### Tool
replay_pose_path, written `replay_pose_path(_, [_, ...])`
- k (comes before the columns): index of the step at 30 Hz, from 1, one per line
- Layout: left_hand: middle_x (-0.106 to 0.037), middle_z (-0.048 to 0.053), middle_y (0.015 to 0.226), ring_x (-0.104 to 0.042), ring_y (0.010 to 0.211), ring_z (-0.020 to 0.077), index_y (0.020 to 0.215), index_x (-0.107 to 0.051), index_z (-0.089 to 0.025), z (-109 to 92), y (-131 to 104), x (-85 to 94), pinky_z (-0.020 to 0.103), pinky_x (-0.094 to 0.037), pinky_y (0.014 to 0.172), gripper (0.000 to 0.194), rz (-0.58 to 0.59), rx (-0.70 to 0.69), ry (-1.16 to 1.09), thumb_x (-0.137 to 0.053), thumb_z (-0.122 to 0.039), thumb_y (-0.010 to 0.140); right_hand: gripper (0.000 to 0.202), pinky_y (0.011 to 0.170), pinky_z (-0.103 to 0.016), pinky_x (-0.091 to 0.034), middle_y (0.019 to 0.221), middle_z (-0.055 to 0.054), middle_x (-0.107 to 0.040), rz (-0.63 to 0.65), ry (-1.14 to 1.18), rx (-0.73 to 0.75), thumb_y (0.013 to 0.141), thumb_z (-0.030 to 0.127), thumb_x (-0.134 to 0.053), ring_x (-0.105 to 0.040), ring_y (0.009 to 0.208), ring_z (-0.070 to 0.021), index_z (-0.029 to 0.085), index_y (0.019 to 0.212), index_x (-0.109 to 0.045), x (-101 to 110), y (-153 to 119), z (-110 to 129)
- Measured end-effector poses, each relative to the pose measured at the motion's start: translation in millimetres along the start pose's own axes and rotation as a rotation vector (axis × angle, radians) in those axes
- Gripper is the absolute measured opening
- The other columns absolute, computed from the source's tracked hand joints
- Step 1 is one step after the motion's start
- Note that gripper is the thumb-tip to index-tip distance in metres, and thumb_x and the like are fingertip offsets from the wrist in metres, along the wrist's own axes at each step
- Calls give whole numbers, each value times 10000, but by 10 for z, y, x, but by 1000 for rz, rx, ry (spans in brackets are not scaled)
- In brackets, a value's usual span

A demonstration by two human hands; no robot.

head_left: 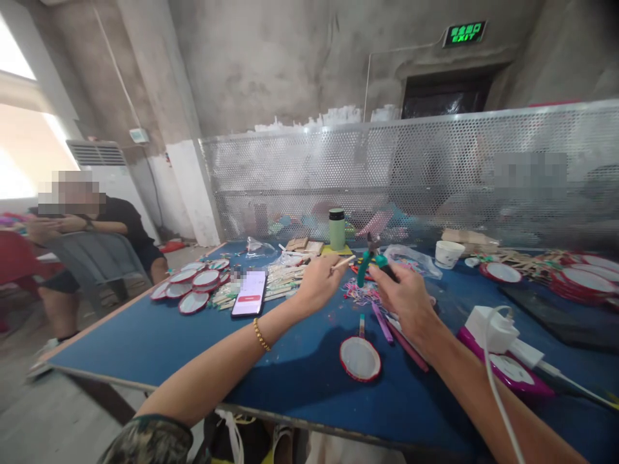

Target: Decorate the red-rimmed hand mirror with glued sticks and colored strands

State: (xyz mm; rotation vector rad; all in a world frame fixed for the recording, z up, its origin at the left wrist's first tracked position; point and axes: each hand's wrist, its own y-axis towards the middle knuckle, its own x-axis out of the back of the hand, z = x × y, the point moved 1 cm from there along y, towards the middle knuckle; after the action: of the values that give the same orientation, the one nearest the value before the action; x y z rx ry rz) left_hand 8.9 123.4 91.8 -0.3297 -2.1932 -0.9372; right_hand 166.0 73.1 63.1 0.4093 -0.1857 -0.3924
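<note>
My left hand [319, 282] is closed on a thin pale wooden stick [345, 261], whose end points right. In my right hand [405, 293] is a pair of pliers [366, 265] with teal handles, jaws up and handles apart. Below both hands, a small round white paddle with a red rim [360, 361] lies on the blue table; its short handle points away from me. Colourful thread scraps [358, 293] are heaped under the pliers. Beside them lie a purple pen-like tool [382, 323] and a dull red stick [410, 348], partly hidden by my right arm.
Left of my hands are a lit phone [249, 294], a pile of sticks [280, 278] and several round paddles [194, 302]. Behind stands a green bottle [337, 232]. A paper cup [449, 255], more paddles [587, 278] and a corded charger [491, 330] are right. A person sits far left.
</note>
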Motion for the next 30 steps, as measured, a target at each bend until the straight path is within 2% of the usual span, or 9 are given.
replay_pose_path(2, [-664,44,860,-585,818,166,962,-652,-144,66,-32,-111,270,-446,741,310,151,-28,-183,-440,-369,950,364,349,-219,-197,414,125,-278,50,244,-141,702,490,-705,-236,351,-65,234,651,-452,-56,-26,54])
replay_pose_path(4, [-661,36,872,-593,816,166,1045,-635,-152,104,-58,-211,265,-454,723,286,221,-34,-296,-519,-374,906,406,323,-201,-169,396,138,-265,58,364,-203,660,474,-760,-218,326,-48,234,647,-433,-115,-56,86])
replay_pose_path(10, [-556,-9,703,-512,662,149,997,-533,-159,209,-79,-316,254,-376,607,235,37,122,-48,-602,-343,867,441,289,-161,-148,379,150,-276,69,457,-268,591,467,-813,-193,305,-20,218,656,-455,-207,-157,48])
replay_pose_path(14, [-515,-9,662,-484,646,152,878,-541,-173,261,-65,-354,263,-332,611,156,143,64,126,-556,-325,908,474,286,-148,-162,387,149,-285,93,483,-278,575,473,-825,-207,305,-13,215,624,-430,-206,-201,16])
replay_pose_path(19, [-479,-11,618,-429,605,132,732,-520,-176,248,-126,-391,256,-302,583,284,232,-9,73,-452,-333,959,424,310,-163,-211,406,127,-343,166,570,-289,618,485,-795,-258,319,-27,200,626,-480,-181,-180,-47])
replay_pose_path(22, [-494,-10,629,-429,604,126,747,-554,-164,221,-183,-360,248,-308,574,301,252,16,-29,-449,-358,953,337,406,-192,-364,503,65,-500,114,470,-215,634,450,-775,-422,419,-63,182,647,-571,-135,-161,-70])
replay_pose_path(25, [-534,-5,679,-464,638,127,898,-620,-147,197,-233,-345,240,-338,595,301,299,28,-190,-431,-374,954,224,636,-238,-498,701,2,-655,90,320,-145,635,375,-752,-602,673,-133,184,716,-668,-110,-172,-64])
replay_pose_path(28, [-557,-10,731,-488,677,126,1089,-611,-156,192,-266,-372,235,-371,631,272,325,26,-311,-453,-317,937,212,803,-307,-516,882,-38,-712,220,334,-174,662,366,-708,-649,876,-197,193,784,-696,-140,-191,-69])
replay_pose_path(30, [-553,-14,744,-481,673,121,1065,-603,-152,208,-278,-384,231,-377,622,231,339,88,-330,-536,-281,886,227,816,-326,-515,920,-51,-711,224,336,-182,684,384,-686,-646,902,-208,191,803,-690,-153,-185,-98])
